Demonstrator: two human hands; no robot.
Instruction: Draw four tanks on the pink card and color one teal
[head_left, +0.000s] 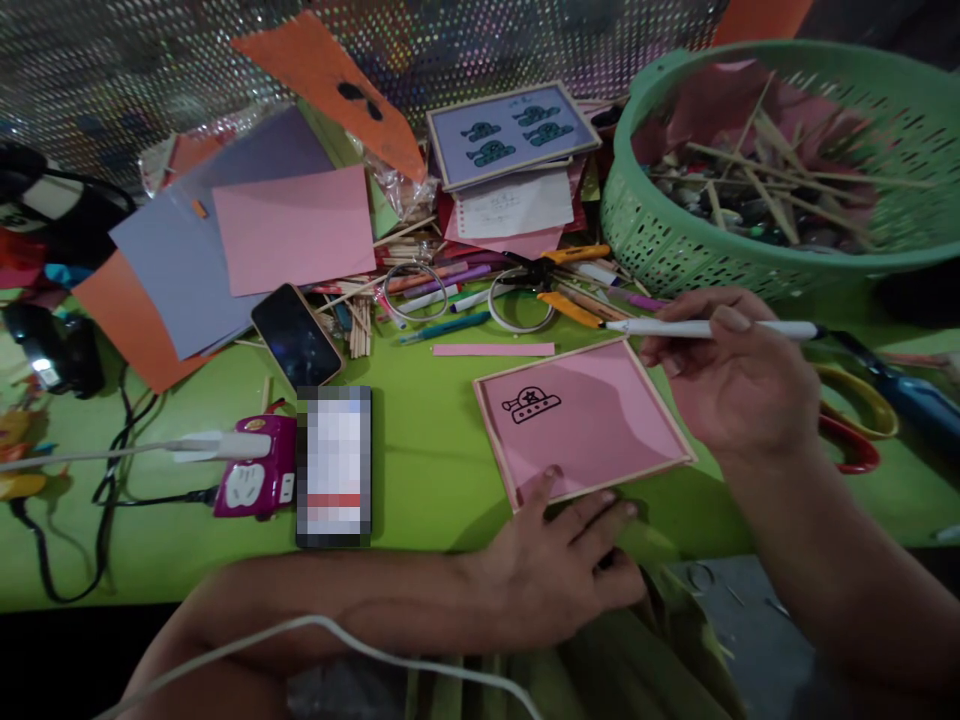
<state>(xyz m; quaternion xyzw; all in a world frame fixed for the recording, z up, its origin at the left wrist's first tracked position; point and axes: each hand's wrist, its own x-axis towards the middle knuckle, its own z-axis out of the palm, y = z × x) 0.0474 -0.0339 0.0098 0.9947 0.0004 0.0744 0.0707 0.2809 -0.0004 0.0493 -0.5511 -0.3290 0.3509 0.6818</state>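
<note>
A pink card with a thin wooden frame (600, 420) lies on the green table. A small black tank outline with a star (531, 404) is drawn at its upper left. My left hand (566, 570) rests at the card's near edge, fingers spread and holding nothing, one fingertip on the pink surface. Above the card's right side, my right hand (739, 385) is closed around a white marker (675, 328), whose tip points left, clear of the card. A pink paper strip (493, 350) lies just beyond the frame.
A green basket (690, 240) of sticks and stones stands at back right. Scissors (855, 430) lie right. A framed blue card (514, 135) with several tanks, coloured papers (296, 225) and pens sit behind. Left are a dark phone (296, 335), a lit phone (334, 465) and a magenta adapter (259, 465).
</note>
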